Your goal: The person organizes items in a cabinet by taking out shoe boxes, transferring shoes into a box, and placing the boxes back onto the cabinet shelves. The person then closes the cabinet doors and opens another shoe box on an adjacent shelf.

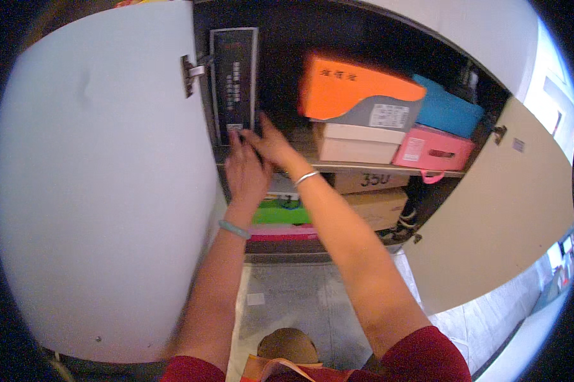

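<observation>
A dark box with a pale edge point(233, 79) stands upright at the left end of a cabinet shelf. My left hand point(248, 174) is at its lower front, fingers pointing up and touching or nearly touching it. My right hand point(271, 143) is beside the box's lower right edge, its fingers spread and overlapping my left fingertips. Whether either hand grips the box is unclear. To the right, an orange and grey box point(363, 93) lies on a cream box point(358, 143), beside a blue box point(449, 107) on a pink box point(435, 148).
The open white door point(100, 191) stands at left, the open beige door point(497, 215) at right. Below the shelf edge point(363, 167) are a green box point(277, 212), cardboard boxes point(378, 207) and dark footwear point(404, 229). A small white piece point(255, 299) lies on the floor.
</observation>
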Tool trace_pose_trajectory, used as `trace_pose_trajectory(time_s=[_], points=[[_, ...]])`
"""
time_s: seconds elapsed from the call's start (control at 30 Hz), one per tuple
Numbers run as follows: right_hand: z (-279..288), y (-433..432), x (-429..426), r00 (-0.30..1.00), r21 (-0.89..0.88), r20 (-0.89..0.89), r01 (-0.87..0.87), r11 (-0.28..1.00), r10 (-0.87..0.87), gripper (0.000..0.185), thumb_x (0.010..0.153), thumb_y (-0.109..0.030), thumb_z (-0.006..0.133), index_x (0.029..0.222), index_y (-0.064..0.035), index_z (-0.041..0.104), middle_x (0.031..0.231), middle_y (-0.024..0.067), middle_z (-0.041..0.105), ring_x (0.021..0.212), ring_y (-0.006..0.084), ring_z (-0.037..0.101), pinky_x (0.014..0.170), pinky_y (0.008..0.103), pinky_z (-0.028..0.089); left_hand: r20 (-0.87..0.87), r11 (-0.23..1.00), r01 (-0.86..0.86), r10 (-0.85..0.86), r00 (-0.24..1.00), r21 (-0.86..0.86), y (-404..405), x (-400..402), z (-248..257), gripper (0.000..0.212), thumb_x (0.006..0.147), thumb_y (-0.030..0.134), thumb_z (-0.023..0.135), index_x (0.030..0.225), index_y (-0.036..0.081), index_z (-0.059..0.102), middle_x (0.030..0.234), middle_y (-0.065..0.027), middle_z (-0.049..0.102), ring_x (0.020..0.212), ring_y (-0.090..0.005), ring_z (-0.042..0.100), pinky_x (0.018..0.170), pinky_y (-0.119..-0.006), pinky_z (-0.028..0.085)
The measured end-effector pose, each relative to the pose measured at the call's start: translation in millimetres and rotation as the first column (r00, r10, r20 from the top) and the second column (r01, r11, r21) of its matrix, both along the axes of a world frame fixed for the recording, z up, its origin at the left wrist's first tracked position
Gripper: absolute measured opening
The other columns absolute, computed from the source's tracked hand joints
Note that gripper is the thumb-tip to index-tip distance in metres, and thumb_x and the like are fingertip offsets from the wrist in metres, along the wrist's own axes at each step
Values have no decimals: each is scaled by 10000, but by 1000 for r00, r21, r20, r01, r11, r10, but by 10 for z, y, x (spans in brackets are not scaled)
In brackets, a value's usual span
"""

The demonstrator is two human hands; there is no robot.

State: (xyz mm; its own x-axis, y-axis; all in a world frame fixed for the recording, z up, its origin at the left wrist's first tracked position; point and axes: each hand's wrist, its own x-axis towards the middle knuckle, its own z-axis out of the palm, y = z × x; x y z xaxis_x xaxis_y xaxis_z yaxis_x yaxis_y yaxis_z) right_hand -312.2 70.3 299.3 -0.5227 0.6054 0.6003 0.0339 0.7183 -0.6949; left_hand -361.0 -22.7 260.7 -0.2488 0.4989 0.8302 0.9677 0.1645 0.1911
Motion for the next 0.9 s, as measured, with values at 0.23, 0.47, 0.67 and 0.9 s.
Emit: trace_pose_trajectory(time_s=[0.23,0.47,0.67,0.9], points=[[19,-606,322,900,180,381,152,972,-211,493,869,-358,441,1198,8,443,1141,258,506,1019,415,511,867,425,430,62,980,98,-88,994,-173,-117,-34,-148,620,811,257,524,1308,-45,309,1371,-246,280,1259,-357,306,1007,-441,254],[-693,-969,998,911,468,221,216,857,-350,427,867,-303,430,1161,-1,499,1217,212,479,1126,352,450,943,431,357,-22,961,35,-43,999,-274,-261,631,-939,638,829,306,509,1354,39,262,1387,-210,266,1302,-356,215,1068,-446,158],[-2266,-1350,2404,911,-219,356,299,929,-209,509,902,-327,401,1280,13,376,1257,220,457,1163,340,441,988,363,326,406,686,592,-441,800,-422,-812,1948,-2247,724,806,275,564,1363,-11,201,1412,-227,201,1313,-388,162,1062,-452,192],[-2449,-1839,3528,871,-405,452,392,826,-192,541,933,-406,320,1300,-11,369,1259,225,454,1171,346,436,984,351,323,436,91,584,-575,692,-807,-1107,2754,-1979,818,770,316,613,1374,-14,170,1444,-215,92,1335,-381,93,1066,-477,169]])
